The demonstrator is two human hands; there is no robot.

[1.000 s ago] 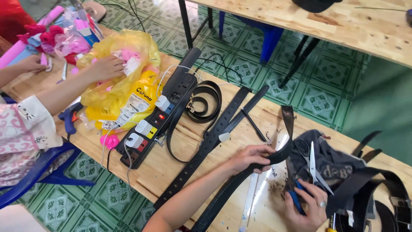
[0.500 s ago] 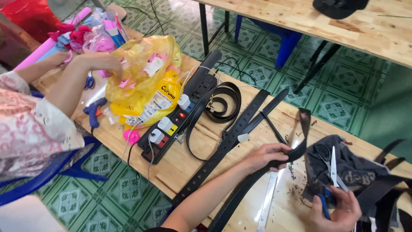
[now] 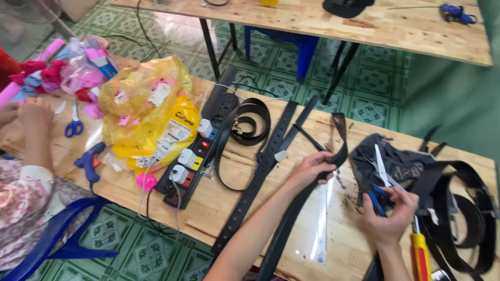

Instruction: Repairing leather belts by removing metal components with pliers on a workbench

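My left hand (image 3: pixel 311 167) grips a long black belt (image 3: pixel 291 218) that runs from the table's front edge up to a curled end by the hand. My right hand (image 3: pixel 389 211) holds blue-handled scissors (image 3: pixel 379 174), blades pointing up and away. Right behind the scissors lies a dark cloth bag (image 3: pixel 403 164) with a pile of black straps (image 3: pixel 463 208). A second black belt with holes (image 3: pixel 260 171) lies flat to the left of my left arm. A clear ruler (image 3: pixel 323 218) rests on the wooden table (image 3: pixel 219 203) between my hands.
A black power strip (image 3: pixel 195 156) with plugs, a coiled belt (image 3: pixel 250 122), a yellow plastic bag (image 3: pixel 148 112), a blue glue gun (image 3: pixel 88 161) and small scissors (image 3: pixel 74 126) lie left. Another person's hands (image 3: pixel 26 112) work there. A red-yellow screwdriver (image 3: pixel 421 255) lies right. A second table (image 3: pixel 364 23) stands behind.
The view has shifted left and the other person's hand has left the yellow bag for the table's far left. My hands keep the belt and scissors.
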